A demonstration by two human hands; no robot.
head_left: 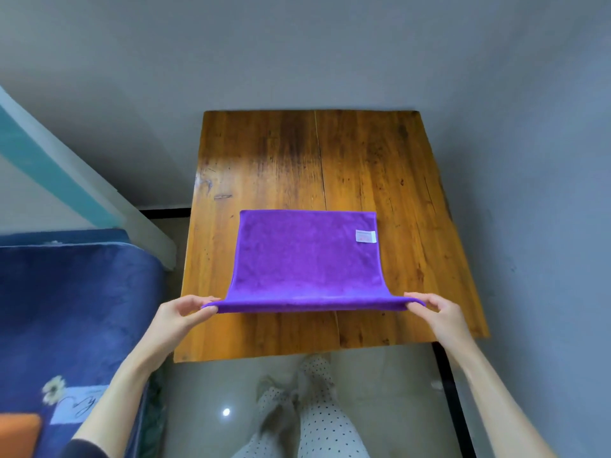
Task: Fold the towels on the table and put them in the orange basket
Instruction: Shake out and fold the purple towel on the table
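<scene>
Head view. A purple towel [309, 259] lies on the wooden counter [413, 180], its far edge flat on the wood and its near edge raised clear of the surface. The left hand [180, 314] pinches the near-left corner between thumb and fingers; the right hand [436, 312] pinches the near-right corner in the same way. Both hands are thus closed on cloth, well apart, with the lifted hem stretched taut between them. The towel's long axis runs left to right, parallel to the line joining the hands; its free length extends straight away from the person. A white label [365, 236] sits near the far-right corner. Neither hand is nearer the far edge; both stand level with each other at the near edge. The coming fold, as judged here, carries the held hem forward onto the far edge, halving the towel across its short axis. An orange shape [18, 434], possibly the basket, shows at lower left beside a blue bed [76, 309], on the left hand's side.
</scene>
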